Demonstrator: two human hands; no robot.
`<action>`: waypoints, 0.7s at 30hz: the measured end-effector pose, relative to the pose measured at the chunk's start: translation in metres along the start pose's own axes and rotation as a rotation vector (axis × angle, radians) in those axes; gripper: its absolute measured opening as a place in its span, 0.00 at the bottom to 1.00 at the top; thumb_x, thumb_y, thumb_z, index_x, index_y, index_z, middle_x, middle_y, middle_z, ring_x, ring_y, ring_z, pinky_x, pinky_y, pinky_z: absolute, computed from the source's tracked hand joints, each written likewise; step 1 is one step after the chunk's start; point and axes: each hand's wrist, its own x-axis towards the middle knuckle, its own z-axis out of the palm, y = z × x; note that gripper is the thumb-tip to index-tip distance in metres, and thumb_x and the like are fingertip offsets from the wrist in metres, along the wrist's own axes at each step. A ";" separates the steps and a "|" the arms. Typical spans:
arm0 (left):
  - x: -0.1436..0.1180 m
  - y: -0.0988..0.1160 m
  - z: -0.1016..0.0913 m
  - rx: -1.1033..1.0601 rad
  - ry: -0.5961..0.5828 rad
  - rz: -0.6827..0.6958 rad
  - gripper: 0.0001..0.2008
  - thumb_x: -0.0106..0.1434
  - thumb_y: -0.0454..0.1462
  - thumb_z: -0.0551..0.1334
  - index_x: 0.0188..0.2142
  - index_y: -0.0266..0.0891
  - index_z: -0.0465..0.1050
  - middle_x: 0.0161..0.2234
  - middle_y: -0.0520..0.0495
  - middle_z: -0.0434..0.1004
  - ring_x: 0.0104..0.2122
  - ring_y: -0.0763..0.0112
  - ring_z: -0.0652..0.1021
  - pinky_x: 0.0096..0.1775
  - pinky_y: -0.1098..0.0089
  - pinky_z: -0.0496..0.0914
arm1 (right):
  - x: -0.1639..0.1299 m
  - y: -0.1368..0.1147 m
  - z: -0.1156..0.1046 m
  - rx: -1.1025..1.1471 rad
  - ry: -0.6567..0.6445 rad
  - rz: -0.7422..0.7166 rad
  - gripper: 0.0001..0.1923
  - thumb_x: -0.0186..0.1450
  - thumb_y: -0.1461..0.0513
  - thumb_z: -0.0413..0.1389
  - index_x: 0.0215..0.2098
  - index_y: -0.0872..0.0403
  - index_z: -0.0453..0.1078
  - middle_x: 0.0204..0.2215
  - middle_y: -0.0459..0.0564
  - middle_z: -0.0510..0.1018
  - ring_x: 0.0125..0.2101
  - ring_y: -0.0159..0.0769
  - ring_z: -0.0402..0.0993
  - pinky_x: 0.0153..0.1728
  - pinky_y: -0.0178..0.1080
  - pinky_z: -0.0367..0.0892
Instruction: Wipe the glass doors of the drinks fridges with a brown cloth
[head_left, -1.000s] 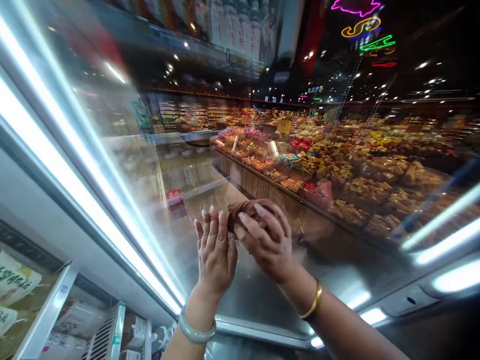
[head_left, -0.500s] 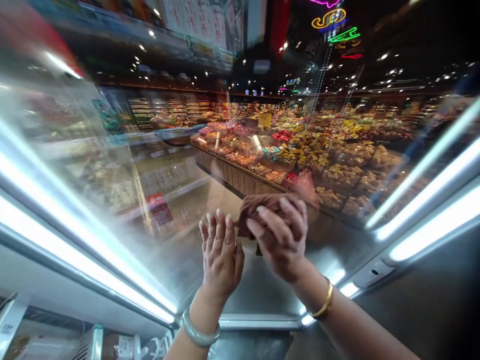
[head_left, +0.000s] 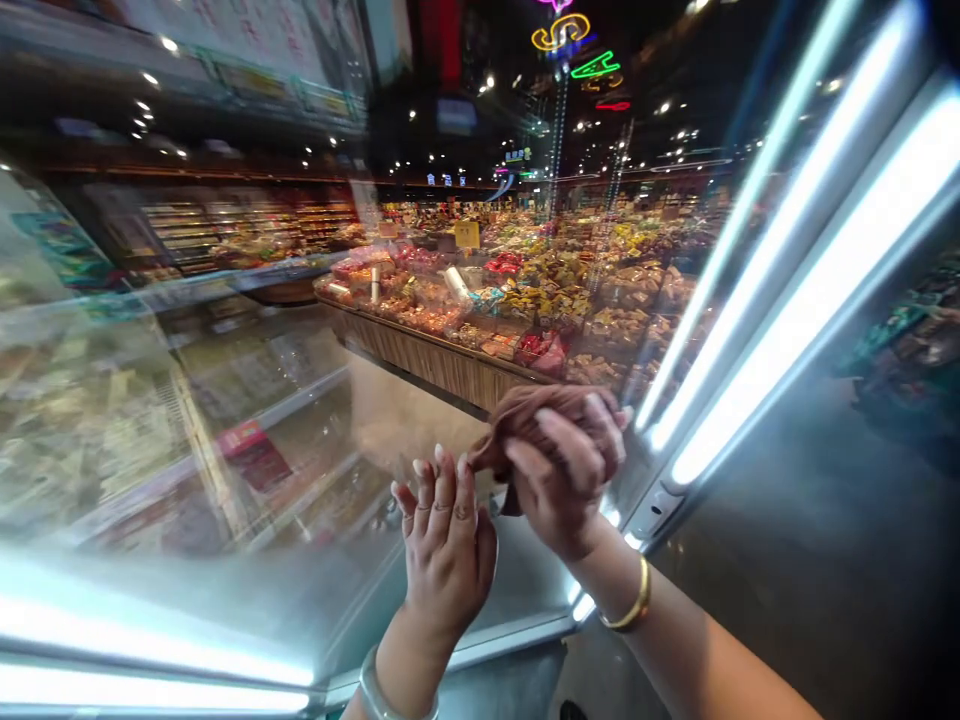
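My right hand (head_left: 570,475) is closed round a bunched brown cloth (head_left: 529,410), held up in front of the glass pane (head_left: 285,590). Whether the cloth touches the pane is hard to tell. To its left, my left hand (head_left: 450,540) is raised with its fingers stretched upward, palm towards the glass. Its index fingertip comes up to the loose edge of the cloth. I wear a gold bangle (head_left: 634,605) on the right wrist and a pale jade-coloured bangle (head_left: 375,685) on the left.
Bright light tubes (head_left: 795,290) run along the right edge of the glass, with more tubes (head_left: 150,670) at lower left. Beyond the pane stands a wood-sided display counter (head_left: 420,355) heaped with packaged goods. Neon signs (head_left: 592,65) hang above.
The view has swung to the right, so the counter and signs sit further left. My right hand keeps hold of the cloth, which looks more twisted; the left hand stays beside it.
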 end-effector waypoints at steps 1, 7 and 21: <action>0.000 0.002 0.000 -0.011 -0.001 0.007 0.40 0.68 0.27 0.60 0.75 0.32 0.45 0.77 0.42 0.39 0.77 0.55 0.43 0.75 0.54 0.36 | -0.007 -0.002 0.000 0.032 -0.020 -0.066 0.09 0.64 0.64 0.67 0.42 0.44 0.79 0.55 0.43 0.72 0.68 0.42 0.60 0.73 0.54 0.59; 0.000 0.016 0.009 -0.060 -0.059 0.057 0.42 0.66 0.26 0.62 0.75 0.31 0.45 0.77 0.41 0.39 0.77 0.56 0.43 0.75 0.54 0.37 | -0.073 0.020 -0.030 0.019 -0.137 0.032 0.15 0.62 0.68 0.66 0.41 0.40 0.79 0.52 0.41 0.75 0.68 0.42 0.61 0.72 0.55 0.59; 0.003 0.049 0.024 -0.034 -0.092 0.058 0.42 0.66 0.26 0.61 0.75 0.34 0.45 0.77 0.43 0.39 0.77 0.59 0.43 0.75 0.55 0.37 | -0.072 0.018 -0.045 0.082 -0.148 0.196 0.14 0.64 0.68 0.63 0.40 0.39 0.80 0.48 0.43 0.75 0.64 0.44 0.65 0.69 0.55 0.65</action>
